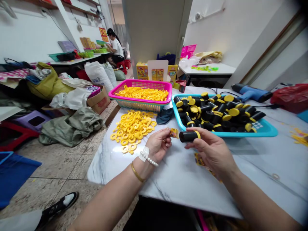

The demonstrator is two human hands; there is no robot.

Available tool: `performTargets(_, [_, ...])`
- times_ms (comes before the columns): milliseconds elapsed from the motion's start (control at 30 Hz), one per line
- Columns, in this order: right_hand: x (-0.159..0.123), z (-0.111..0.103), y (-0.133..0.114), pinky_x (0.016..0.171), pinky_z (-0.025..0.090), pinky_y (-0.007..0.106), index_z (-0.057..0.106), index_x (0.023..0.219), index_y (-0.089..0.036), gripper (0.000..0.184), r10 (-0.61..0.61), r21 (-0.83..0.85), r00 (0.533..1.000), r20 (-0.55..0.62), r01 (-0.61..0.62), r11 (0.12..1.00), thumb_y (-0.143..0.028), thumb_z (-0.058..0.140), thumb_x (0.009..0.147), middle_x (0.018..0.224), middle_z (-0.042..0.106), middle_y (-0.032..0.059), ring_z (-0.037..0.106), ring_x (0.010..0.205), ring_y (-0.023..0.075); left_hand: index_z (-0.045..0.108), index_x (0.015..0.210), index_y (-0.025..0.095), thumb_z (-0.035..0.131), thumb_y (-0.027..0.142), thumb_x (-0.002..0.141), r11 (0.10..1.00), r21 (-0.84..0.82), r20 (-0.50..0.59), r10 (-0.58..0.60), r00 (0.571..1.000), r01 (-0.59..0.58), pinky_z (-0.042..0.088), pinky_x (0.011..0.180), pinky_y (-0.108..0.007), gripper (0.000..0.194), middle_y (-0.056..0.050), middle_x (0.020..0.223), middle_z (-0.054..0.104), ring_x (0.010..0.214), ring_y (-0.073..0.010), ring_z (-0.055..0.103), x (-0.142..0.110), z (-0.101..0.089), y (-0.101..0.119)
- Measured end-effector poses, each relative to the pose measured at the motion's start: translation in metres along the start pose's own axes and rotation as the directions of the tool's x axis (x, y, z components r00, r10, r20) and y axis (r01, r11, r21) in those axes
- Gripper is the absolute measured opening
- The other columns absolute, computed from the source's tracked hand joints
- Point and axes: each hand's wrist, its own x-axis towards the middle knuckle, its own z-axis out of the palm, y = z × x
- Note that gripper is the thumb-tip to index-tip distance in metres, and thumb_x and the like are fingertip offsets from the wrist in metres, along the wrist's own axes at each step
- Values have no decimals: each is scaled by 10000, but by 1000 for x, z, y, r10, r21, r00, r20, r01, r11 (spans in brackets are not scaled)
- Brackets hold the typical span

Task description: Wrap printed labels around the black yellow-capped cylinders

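Note:
Between the fingertips of my left hand [158, 144] is a small printed yellow label [174, 133]. My right hand [214, 149] grips a black tube with a yellow cap [188, 136], lying sideways with its black end towards the label. A narrow gap separates tube and label. Under my right hand, more printed labels [199, 159] lie on the table, partly covered by it. Left of my hands is a loose pile of yellow plastic rings [132, 128]. Behind my right hand, a turquoise basket [267, 129] holds many similar black tubes with yellow caps [216, 110].
A pink basket [141, 82] of yellow pieces stands behind the ring pile. A blue heat gun [252, 93] and its cable lie at the back right, beside a red plastic bag [292, 96]. Another person [116, 48] sits at a far table. Sacks and boxes crowd the floor at left.

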Motion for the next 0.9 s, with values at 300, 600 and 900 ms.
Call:
performTargets(300, [-2,5,-1,435,471,237,750,1105,-230,359,23,-96,959,-281,-52,994,-451,766,822,736,705,11,549,516,118,563,756,110,742,160,786,995,-10,142,-92,985,95,247,392,-121,189,18,666,561,430,-3,369,-7,5,0])
performTargets(600, [-2,13,-3,881,616,390,743,1046,-225,303,1,-68,988,-151,-12,998,-416,777,813,1032,785,61,747,954,241,572,754,113,753,188,777,998,-25,152,-59,987,63,245,403,-126,197,20,664,559,439,-3,377,-6,3,-1])
performTargets(900, [-7,16,7,801,614,347,636,1075,-231,270,-216,-203,954,-209,174,964,-353,741,858,961,754,55,736,882,213,631,768,92,794,309,751,979,194,155,38,987,-68,281,414,-158,272,-39,734,645,459,-25,476,-12,7,0])
